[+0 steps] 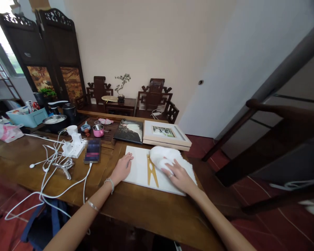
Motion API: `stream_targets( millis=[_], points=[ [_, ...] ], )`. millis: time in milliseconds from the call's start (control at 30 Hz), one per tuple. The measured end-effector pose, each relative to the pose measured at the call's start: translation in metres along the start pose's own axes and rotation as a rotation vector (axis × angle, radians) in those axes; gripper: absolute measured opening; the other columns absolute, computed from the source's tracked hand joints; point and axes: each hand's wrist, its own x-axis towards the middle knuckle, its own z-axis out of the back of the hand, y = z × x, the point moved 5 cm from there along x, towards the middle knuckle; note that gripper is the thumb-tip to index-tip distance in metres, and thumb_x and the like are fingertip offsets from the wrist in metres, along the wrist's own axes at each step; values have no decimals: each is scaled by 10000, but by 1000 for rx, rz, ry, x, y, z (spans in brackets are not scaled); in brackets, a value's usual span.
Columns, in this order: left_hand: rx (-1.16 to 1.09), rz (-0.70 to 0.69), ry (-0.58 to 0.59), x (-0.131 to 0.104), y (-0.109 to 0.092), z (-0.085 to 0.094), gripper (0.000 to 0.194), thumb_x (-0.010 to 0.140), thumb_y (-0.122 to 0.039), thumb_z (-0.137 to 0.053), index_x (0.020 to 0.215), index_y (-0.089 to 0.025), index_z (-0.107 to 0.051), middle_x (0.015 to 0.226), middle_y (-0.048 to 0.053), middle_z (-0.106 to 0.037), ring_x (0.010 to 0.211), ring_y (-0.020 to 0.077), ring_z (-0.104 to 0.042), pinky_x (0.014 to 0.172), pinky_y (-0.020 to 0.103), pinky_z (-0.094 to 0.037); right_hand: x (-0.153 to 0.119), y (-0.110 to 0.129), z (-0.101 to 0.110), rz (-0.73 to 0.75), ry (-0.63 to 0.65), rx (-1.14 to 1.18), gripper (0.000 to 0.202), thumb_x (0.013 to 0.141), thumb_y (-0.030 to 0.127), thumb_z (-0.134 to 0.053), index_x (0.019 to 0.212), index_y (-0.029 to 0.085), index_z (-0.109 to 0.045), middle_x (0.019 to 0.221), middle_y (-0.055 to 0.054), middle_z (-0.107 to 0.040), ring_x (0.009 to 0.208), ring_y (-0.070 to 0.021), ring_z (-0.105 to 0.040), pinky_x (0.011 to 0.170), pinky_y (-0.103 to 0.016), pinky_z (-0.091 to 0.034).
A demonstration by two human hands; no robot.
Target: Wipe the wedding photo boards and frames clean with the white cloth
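Observation:
A white board (137, 170) lies flat on the wooden table, with a yellow clothespin-shaped piece (152, 172) on it. My left hand (123, 166) rests on the board's left edge, fingers loosely spread and holding nothing visible. On the right part of the board is a fluffy white cloth (166, 152), bunched up and covering the area beside the yellow piece. My right hand (178, 174) presses on the cloth's near side, its fingers bent over a rounded bunch of it.
Framed pictures (167, 134) and a dark album (128, 131) lie behind the board. Left of it are a phone (92, 151), a power strip (74, 146) with tangled white cables, and a pink cup (98, 130). A wooden chair (251, 139) stands at the right.

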Motion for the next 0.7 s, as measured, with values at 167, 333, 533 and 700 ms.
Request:
stream_targets(
  millis=[167, 333, 533, 700],
  points=[
    [5, -14, 3, -1, 0, -4, 324, 886, -92, -402, 1103, -104, -642, 1309, 169, -583, 1302, 247, -481, 1105, 470, -383, 57, 8, -20, -60, 52, -140, 371, 939, 251, -352, 1144, 116, -630, 1282, -182, -602, 1368, -356, -340, 1069, -639, -260],
    [-35, -10, -24, 0, 0, -3, 320, 866, -73, -430, 1095, -145, -641, 1301, 133, -598, 1296, 227, -488, 1115, 448, -379, 14, 71, -21, 165, 11, -61, 288, 903, 164, -395, 986, 167, -670, 1427, -113, -487, 1423, -358, -198, 1090, -682, -191],
    [-62, 28, 28, 5, -3, -1, 320, 913, -117, -416, 1159, -173, -613, 1352, 118, -557, 1331, 214, -446, 1128, 458, -361, 6, 62, -8, 282, 70, 87, 242, 829, 115, -444, 869, 200, -667, 1419, -97, -498, 1417, -294, -253, 1128, -619, -208],
    [-54, 19, 36, 5, -2, -1, 316, 930, -137, -408, 1180, -165, -600, 1363, 126, -546, 1356, 216, -409, 1139, 479, -330, 56, 32, -13, 12, -22, 107, 289, 889, 177, -412, 1013, 156, -673, 1308, -180, -584, 1361, -301, -371, 1117, -617, -227]
  ],
)
